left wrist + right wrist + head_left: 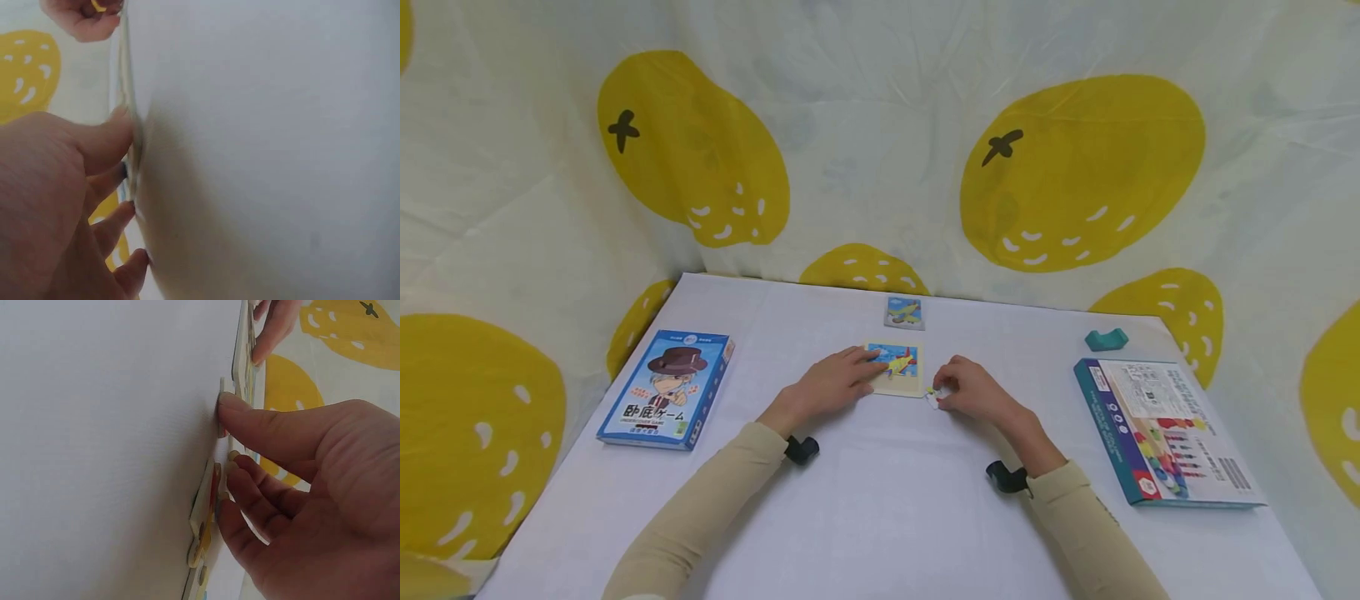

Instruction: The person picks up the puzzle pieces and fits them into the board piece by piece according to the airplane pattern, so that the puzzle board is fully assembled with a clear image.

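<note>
Bench (880, 517): white, carrying it all.
Left hand (831, 383): grip relaxed, fingers on the puzzle board (898, 386); press too lightly and it could skid!
Right hand (973, 392): grip pinching a puzzle piece (933, 397), just beside the board's near right corner.
Puzzle piece: slack fingers might drop it.

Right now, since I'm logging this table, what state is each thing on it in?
Blue cardboard game box: closed, flat, cover up.
White-and-teal cardboard box: closed, flat.
Green curved block: untouched.
Small square airplane picture tile: flat, picture up.
Cream-framed airplane puzzle board: flat, picture up, left hand at its left side.
Small white puzzle piece: not fitted in, held in the right hand.
</note>
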A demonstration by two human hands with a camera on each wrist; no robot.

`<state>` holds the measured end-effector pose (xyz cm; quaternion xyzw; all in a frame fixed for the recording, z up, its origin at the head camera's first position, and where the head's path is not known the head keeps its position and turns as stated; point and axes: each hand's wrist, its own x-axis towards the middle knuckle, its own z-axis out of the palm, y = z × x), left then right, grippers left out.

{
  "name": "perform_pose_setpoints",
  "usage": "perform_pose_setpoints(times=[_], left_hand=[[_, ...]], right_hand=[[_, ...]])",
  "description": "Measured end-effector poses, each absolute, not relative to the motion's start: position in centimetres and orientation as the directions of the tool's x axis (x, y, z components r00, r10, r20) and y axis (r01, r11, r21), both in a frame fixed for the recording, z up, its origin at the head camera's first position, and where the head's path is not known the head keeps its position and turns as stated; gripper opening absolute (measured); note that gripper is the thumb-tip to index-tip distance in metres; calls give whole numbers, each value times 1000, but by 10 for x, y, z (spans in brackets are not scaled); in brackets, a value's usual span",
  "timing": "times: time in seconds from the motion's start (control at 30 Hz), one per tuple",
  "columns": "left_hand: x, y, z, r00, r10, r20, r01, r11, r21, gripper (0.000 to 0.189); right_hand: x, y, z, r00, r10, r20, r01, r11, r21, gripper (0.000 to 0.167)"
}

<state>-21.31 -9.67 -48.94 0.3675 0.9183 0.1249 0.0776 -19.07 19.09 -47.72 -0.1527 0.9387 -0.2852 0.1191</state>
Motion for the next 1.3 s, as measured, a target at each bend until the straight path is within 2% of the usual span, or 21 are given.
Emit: perform_pose_setpoints(times=[0.13,0.37,0.57,0.77,1.3], left_hand=[[-217,-98,-489,-706,704,-79,658,694,293,56],[-222,-102,-493,-696,716,-52,656,664,358,55],[-227,-103,-495,-694,719,-36,648,646,402,55],[-230,-103,-495,-690,723,-33,646,635,424,56],[-232,-109,-494,-680,730,-65,645,638,420,55]], right_hand=[[-192,190,-475,-932,-313,-182,-159,806,-570,21],[-188,186,-472,-935,-239,-261,-29,788,-615,14],[-187,185,-472,-947,-220,-235,-33,793,-608,26],[-187,186,-474,-943,-201,-267,-8,812,-583,20],[-185,188,-473,-947,-208,-246,5,754,-657,28]])
